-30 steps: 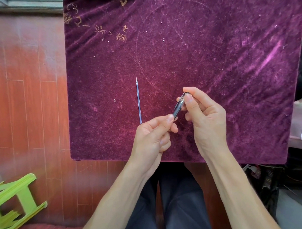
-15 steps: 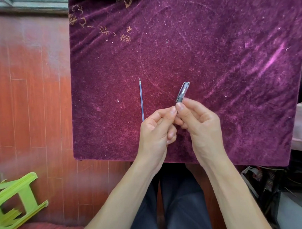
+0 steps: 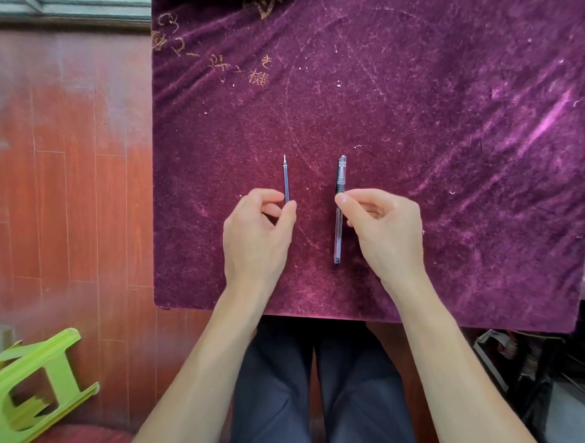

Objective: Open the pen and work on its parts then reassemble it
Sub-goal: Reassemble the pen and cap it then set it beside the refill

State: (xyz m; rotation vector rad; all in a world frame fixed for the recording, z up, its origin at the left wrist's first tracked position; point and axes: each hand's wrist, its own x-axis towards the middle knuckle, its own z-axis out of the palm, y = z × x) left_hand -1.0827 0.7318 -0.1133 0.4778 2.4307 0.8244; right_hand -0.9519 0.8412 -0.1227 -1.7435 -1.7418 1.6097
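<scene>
A thin blue refill (image 3: 285,178) lies on the purple velvet cloth (image 3: 413,117) with its metal tip pointing away from me. My left hand (image 3: 257,235) pinches the refill's near end between thumb and forefinger. To its right the clear pen body (image 3: 338,233), with a dark grip section and a clear far end, lies lengthwise on the cloth. My right hand (image 3: 384,231) holds it at the grip with thumb and forefinger. The two parts lie roughly parallel, a hand's width apart.
The cloth covers a small table whose near edge (image 3: 287,307) is just above my dark-trousered knees. A green plastic stool (image 3: 35,386) lies tipped on the red wooden floor at lower left. Dark clutter (image 3: 521,362) sits at lower right.
My hands have parted. The right hand has brought the pen body down flat onto the cloth, and the left hand has moved left onto the refill's near end.
</scene>
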